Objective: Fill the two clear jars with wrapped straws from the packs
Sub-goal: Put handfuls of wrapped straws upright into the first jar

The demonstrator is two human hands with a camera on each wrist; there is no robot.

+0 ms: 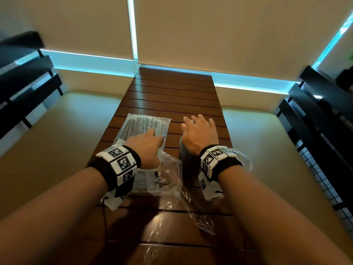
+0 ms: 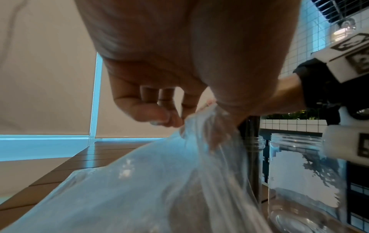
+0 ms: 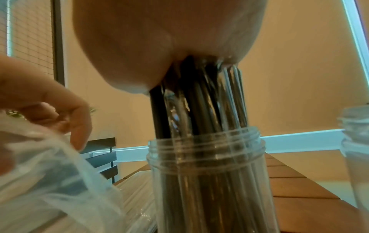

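My right hand (image 1: 198, 127) lies flat with straight fingers, and its palm (image 3: 159, 39) presses on the tops of the wrapped dark straws (image 3: 199, 102). They stand upright in a clear jar (image 3: 205, 173) and stick out above its rim. The second clear jar (image 2: 299, 173) stands just right of it, with no straws inside. My left hand (image 2: 177, 121) pinches a loose clear plastic bag (image 2: 159, 181) between thumb and curled fingers. In the head view this hand (image 1: 152, 139) is over a sealed straw pack (image 1: 145, 123).
Everything sits on a narrow slatted wooden table (image 1: 172, 88). The crumpled clear plastic (image 1: 191, 203) trails toward the near edge. Another flat pack (image 1: 145, 182) lies under my left wrist. Dark chairs (image 1: 28, 77) stand at both sides.
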